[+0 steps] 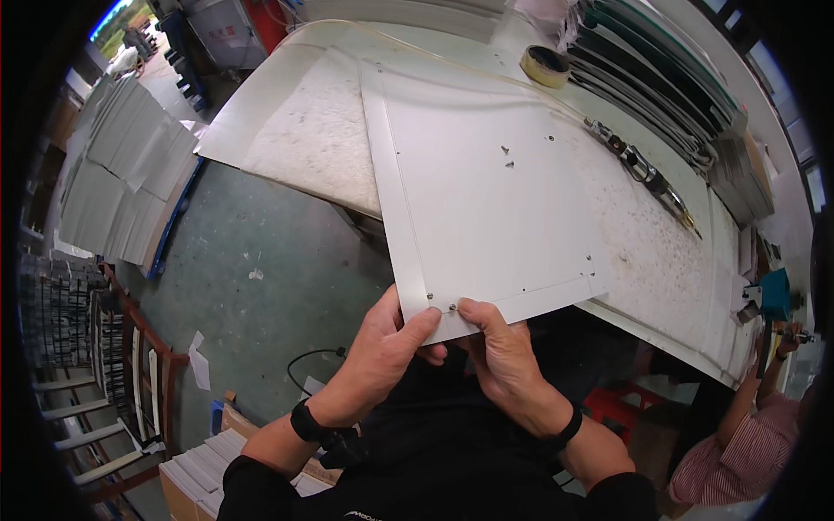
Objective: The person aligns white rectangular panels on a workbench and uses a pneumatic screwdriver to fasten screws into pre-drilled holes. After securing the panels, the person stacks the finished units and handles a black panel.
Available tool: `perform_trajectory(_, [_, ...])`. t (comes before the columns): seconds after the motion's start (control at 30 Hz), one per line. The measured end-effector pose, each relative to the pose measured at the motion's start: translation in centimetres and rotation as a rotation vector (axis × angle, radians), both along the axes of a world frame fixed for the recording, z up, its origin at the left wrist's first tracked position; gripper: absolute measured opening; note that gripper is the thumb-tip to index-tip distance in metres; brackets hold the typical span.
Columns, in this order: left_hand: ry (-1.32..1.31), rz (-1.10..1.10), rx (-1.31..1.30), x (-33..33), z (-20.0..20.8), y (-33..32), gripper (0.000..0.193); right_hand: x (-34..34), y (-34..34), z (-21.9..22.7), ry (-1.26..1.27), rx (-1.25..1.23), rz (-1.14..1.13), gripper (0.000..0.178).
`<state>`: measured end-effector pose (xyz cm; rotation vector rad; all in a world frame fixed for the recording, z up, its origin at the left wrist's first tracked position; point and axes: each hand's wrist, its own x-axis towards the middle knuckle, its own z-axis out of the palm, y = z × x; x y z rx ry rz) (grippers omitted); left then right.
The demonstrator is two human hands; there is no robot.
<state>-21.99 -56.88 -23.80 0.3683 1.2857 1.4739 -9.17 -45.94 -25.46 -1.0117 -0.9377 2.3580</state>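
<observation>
1. Head view: a pale bench [647, 252] runs from the upper left of the frame across to the lower right, its bare parts speckled and scuffed.
2. Toward the upper right of the frame, a tape roll [546, 68] sits beside a tall stack of dark-edged sheets [651, 74]; below them lies a slim power screwdriver [647, 174], joined to a thin pale hose [434, 52] that curves along the far side of the bench.
3. Around it is a workshop with a grey-green floor [261, 226]. White sheets [122, 178] stand piled at the left of the frame, a rack [130, 382] at the lower left, a red stool [618, 408] under the bench at the lower right, and a co-worker in a striped top [738, 447] at the far lower right.
4. Mid-frame is a white panel [486, 208], lying partly over the bench, its near end jutting past the bench's front edge. Two small screws [507, 157] lie loose on its upper half.
5. At the panel's near left corner, the left hand [382, 339] pinches the edge, thumb on top, fingers curled below.
6. Just beside it, the right hand [506, 352] pinches the same edge, its thumb next to a small metal fastener [453, 307].
</observation>
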Motion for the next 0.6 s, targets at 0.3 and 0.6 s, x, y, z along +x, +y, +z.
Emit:
perform_trajectory(0.3, [0.094,-0.011,-0.030,0.9,0.4,0.3,0.043,6.6,6.0,3.8,-0.205,0.100,0.665,0.042])
perform_trajectory(0.6, [1.020,-0.295,-0.165,-1.8,-0.7,-3.2,0.075,14.0,29.4,7.3,-0.925,2.030,0.146,0.061])
